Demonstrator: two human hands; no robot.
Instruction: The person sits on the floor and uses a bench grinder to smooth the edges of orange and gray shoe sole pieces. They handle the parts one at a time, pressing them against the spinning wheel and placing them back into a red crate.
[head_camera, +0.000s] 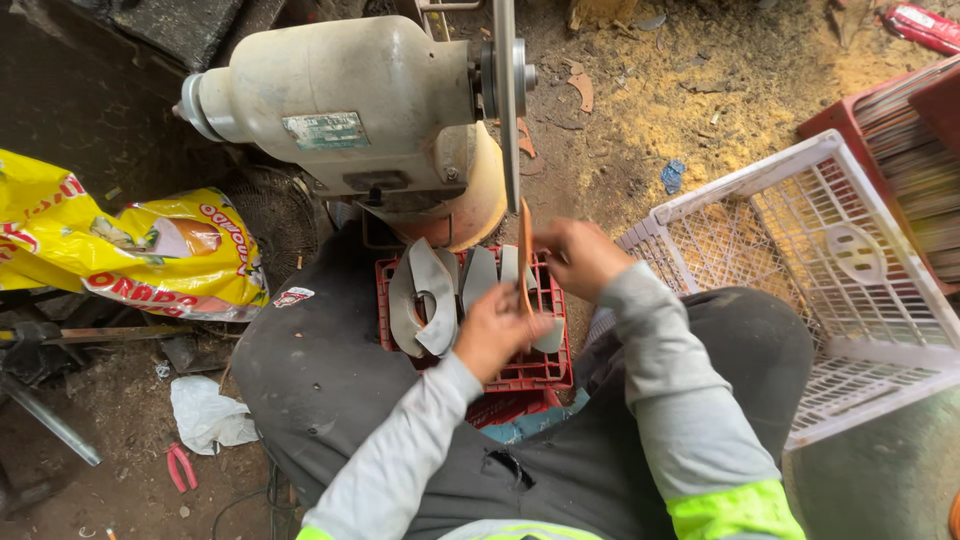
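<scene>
A thin, curved orange strip (526, 255) stands nearly upright between the person's two hands, its upper end just under the edge of the thin grinding disc (506, 100); the left hand (495, 330) is closed around the strip's lower part, fingers curled tight; the right hand (580, 255) pinches the strip higher up, fingers folded in on it. Below the hands sits a red crate (530, 372) between the person's knees, holding several flat grey curved metal blanks (432, 295) stacked on edge; above it stands the pale bench grinder motor (340, 100) with an orange guard (480, 205) beneath the disc. To the right lies a white plastic basket (880, 340); to the left a yellow printed bag (150, 250); red pliers (181, 466) lie on the dirt floor near the left knee.
</scene>
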